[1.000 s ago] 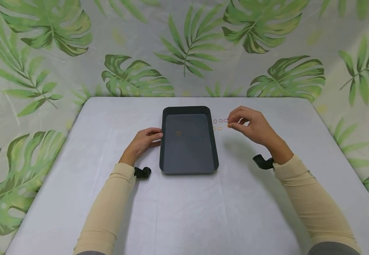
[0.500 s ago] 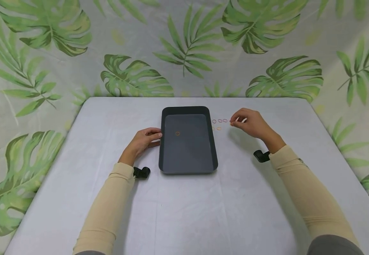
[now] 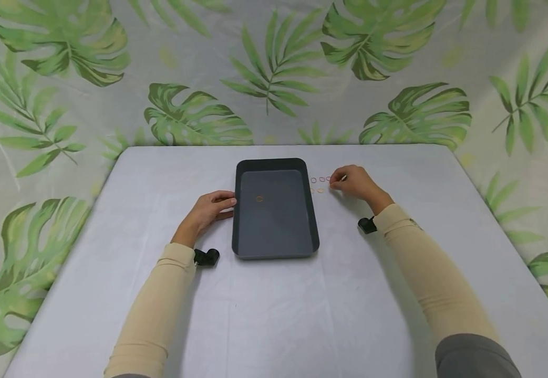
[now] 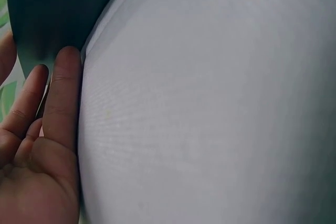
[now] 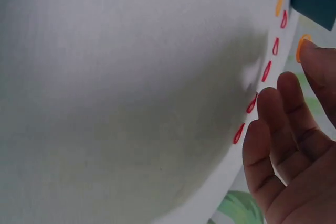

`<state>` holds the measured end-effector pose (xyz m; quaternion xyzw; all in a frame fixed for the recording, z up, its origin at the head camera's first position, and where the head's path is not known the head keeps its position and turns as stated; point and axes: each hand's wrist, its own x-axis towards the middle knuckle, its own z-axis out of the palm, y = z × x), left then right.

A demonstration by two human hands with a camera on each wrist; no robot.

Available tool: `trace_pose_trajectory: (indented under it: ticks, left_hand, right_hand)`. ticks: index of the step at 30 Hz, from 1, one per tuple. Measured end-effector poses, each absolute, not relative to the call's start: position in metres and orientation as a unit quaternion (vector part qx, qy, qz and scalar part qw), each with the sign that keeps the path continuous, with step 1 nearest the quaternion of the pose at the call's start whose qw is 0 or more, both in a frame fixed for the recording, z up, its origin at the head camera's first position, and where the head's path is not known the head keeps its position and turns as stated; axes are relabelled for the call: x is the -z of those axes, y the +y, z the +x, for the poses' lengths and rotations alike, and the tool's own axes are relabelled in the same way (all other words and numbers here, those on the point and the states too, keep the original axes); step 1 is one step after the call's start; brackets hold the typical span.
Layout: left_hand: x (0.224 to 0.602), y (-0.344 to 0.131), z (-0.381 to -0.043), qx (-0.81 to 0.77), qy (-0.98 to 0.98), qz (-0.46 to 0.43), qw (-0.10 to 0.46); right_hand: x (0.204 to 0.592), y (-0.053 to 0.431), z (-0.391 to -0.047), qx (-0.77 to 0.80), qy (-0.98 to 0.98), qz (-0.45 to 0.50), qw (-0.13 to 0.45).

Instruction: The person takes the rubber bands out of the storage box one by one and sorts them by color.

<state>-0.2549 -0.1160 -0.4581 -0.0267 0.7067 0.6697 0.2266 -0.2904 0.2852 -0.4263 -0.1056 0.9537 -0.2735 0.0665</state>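
A dark grey tray (image 3: 276,220) stands on the white table, with one small orange rubber band (image 3: 259,199) lying inside it. My left hand (image 3: 207,210) is at the tray's left side. Its fingers lie straight against the outer wall (image 4: 52,14). To the right of the tray, my right hand (image 3: 356,182) pinches another orange rubber band (image 5: 303,49), which shows at the thumb tip in the right wrist view. Below that hand are several red rubber bands (image 5: 266,71) in a row. Two more orange bands (image 5: 279,5) lie beside the tray; the hand partly covers the red row in the head view.
White cloth covers the table (image 3: 274,315). A leaf-patterned curtain (image 3: 274,73) hangs right behind its far edge and along both sides. A small black camera sits on the left wrist (image 3: 207,257) and another on the right wrist (image 3: 366,226).
My right hand has lifted the orange band from the end of its row and shifted slightly left toward the tray. The left hand stays at the tray's side. The head view drifts slightly.
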Motion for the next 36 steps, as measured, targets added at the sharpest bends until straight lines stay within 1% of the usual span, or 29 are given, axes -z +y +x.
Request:
trace_pose_trajectory:
  ticks: [7, 16, 36]
  left_hand:
    - [0.459, -0.1145, -0.2566, -0.672, 0.706, -0.027, 0.224]
    - [0.4592, -0.1139, -0.2556, -0.673, 0.705, -0.029, 0.223]
    - [0.4579, -0.1145, -0.2551, -0.674, 0.704, -0.036, 0.221]
  right_hand:
    - [0.4318, 0.2819, -0.292, 0.258, 0.959, -0.078, 0.084]
    - [0.4353, 0.2802, -0.292, 0.259, 0.96, -0.074, 0.081]
    - [0.435, 0.2809, -0.2929, 0.262, 0.957, -0.063, 0.104]
